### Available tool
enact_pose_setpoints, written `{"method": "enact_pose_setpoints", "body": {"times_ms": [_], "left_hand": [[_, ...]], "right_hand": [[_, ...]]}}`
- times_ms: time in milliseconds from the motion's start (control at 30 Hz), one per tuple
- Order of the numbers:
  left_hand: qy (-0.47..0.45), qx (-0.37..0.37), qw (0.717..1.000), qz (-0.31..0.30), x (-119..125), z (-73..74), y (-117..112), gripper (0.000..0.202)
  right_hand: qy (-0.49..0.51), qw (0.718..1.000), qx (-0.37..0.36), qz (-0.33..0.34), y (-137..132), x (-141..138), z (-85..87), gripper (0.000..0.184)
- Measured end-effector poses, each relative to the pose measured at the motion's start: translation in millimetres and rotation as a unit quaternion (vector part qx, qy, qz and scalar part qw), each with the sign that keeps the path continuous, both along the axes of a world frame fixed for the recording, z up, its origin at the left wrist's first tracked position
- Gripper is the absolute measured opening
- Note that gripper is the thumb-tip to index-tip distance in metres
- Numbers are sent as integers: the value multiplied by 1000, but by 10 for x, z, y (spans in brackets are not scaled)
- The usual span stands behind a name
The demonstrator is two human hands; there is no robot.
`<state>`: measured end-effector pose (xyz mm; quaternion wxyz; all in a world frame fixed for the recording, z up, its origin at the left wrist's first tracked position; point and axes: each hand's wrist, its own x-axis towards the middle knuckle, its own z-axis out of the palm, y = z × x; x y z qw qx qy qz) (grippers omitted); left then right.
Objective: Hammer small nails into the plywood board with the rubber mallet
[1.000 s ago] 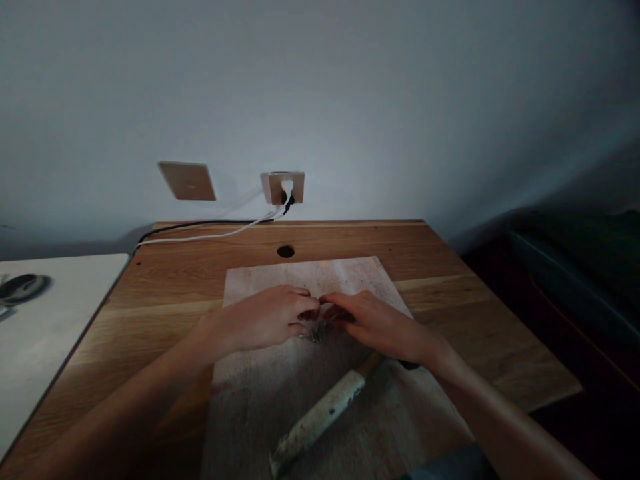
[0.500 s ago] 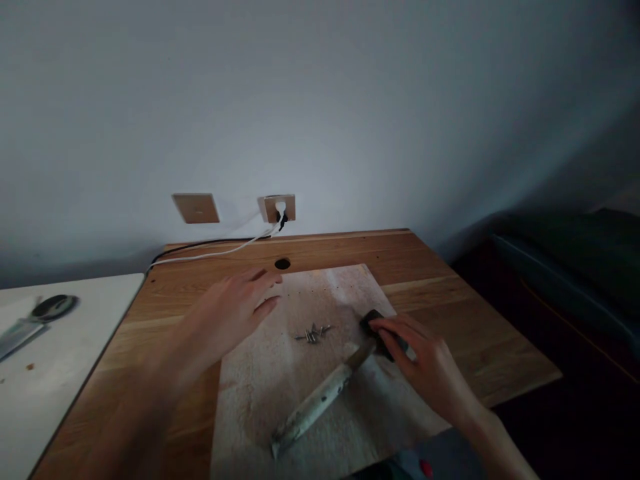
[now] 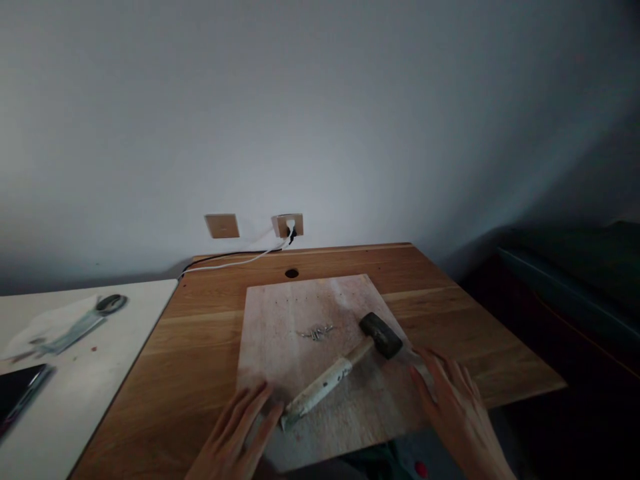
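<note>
A pale wooden board (image 3: 280,360) lies on the wooden table, with a row of small dark holes or marks near its far edge. Across it rests a hammer (image 3: 320,388), its dark head (image 3: 381,335) toward the right and its worn, white-coated handle pointing at the near left. Several screws or nails (image 3: 318,332) sit in a small pile on the board's middle. My left hand (image 3: 240,430) is over the board's left edge, fingers stretched out, close to the handle's end. At the right edge of the board is my right hand (image 3: 450,403), fingers extended and holding nothing.
The wooden table (image 3: 200,347) backs onto a wall with a socket (image 3: 290,225) and a blank plate (image 3: 222,226). Cables run along its back edge. A white table (image 3: 115,347) at left holds a phone (image 3: 20,393), a dark round object (image 3: 111,304) and a packet (image 3: 75,332).
My right hand has let go of the hammer head and moved to the board's right edge. My left hand has come back toward me to the near left edge. The view has shifted left.
</note>
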<state>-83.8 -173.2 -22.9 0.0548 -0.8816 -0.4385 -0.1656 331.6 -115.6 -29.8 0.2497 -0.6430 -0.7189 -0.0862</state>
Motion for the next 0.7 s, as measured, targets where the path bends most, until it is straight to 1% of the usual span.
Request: {"method": "enact_pose_setpoints", "body": {"times_ms": [67,167,233,300,367,433,500,567,633,667,700], "left_hand": [[14,9,1000,12,-33,-86,-46,97],[26,11,999,35,11,-132,-9,112],[35,18,998,40,52,-125,21,111],[46,30,998,38,60,-101,25,102],[57,42,997,43,14,-61,6,94],[63,51,994,67,-98,-10,-24,84],[61,51,990,114,-275,44,-59,69],[60,42,983,167,-502,91,-102,55],[83,26,975,207,-753,130,-158,43],[102,24,970,220,-877,149,-190,42],[130,9,964,233,-993,167,-223,46]], "right_hand": [[1,1000,-12,-10,-6,52,-107,46],[14,1000,-20,-17,52,66,-220,49],[30,999,-21,-16,112,70,-234,47],[45,999,-20,-15,158,55,-209,46],[59,998,-18,-14,174,-18,-169,45],[79,997,-16,-1,167,-178,-134,44],[106,993,-28,30,152,-418,-108,43],[132,988,-50,66,136,-694,-83,41],[153,978,-90,110,123,-953,-51,42],[159,972,-111,132,120,-1062,-33,42],[162,966,-129,154,119,-1153,-16,43]]}}
